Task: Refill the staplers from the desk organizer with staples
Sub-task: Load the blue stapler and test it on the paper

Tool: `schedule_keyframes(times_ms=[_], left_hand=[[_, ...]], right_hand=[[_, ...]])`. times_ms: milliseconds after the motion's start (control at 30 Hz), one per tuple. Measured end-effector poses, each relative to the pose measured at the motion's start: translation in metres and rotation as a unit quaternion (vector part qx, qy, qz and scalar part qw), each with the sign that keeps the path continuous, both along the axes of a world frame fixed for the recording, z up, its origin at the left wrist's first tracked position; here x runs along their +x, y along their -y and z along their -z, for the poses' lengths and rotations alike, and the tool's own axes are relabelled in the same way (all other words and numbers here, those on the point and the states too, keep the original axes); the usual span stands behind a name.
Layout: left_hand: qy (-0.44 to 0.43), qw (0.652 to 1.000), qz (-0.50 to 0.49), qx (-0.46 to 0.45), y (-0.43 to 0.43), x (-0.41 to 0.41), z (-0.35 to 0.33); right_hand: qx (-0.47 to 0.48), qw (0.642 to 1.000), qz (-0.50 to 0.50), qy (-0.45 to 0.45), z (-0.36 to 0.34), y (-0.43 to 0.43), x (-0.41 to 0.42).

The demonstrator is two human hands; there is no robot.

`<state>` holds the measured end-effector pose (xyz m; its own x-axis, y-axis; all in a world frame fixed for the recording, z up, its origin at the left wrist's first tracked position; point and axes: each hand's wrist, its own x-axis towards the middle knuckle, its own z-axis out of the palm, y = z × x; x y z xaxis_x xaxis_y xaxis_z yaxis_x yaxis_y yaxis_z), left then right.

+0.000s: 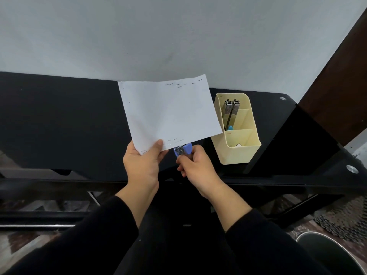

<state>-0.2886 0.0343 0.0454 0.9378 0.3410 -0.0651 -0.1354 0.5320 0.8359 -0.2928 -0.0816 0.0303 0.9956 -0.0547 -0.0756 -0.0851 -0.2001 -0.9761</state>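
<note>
My left hand (142, 163) pinches the near corner of a white paper sheet (168, 112), holding it up above the black desk (59, 126). Several staples show along the sheet's near and far edges. My right hand (196, 165) grips a blue stapler (182, 149), its metal nose just below the sheet's near edge. A cream desk organizer (244, 151) stands to the right on the desk. In its back compartment an opened metal stapler (230, 112) with a light-blue part (230, 128) stands upright. A small white item (238, 145) lies in the front compartment.
A grey wall rises behind the desk. A dark brown panel (341, 86) stands at the right. A round metal bin (327, 253) sits on the floor at the lower right. Metal fittings (352, 168) mark the desk's right corner.
</note>
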Motion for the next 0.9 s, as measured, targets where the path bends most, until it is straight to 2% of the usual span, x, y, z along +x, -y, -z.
schedule_keyframes(times_ms=[367,567,900], left_hand=[[0.001,1.000,-0.014,0.020,-0.003,0.000,0.008],[-0.004,1.000,-0.017,0.004,-0.003,0.002,0.011],[-0.004,1.000,-0.008,-0.002,-0.004,0.004,0.016]], right_hand=[[0.022,1.000,0.004,-0.009,0.003,-0.010,0.002],[0.189,0.980,-0.037,-0.045,0.001,-0.015,-0.002],[0.311,0.946,-0.044,-0.082,0.002,-0.008,0.002]])
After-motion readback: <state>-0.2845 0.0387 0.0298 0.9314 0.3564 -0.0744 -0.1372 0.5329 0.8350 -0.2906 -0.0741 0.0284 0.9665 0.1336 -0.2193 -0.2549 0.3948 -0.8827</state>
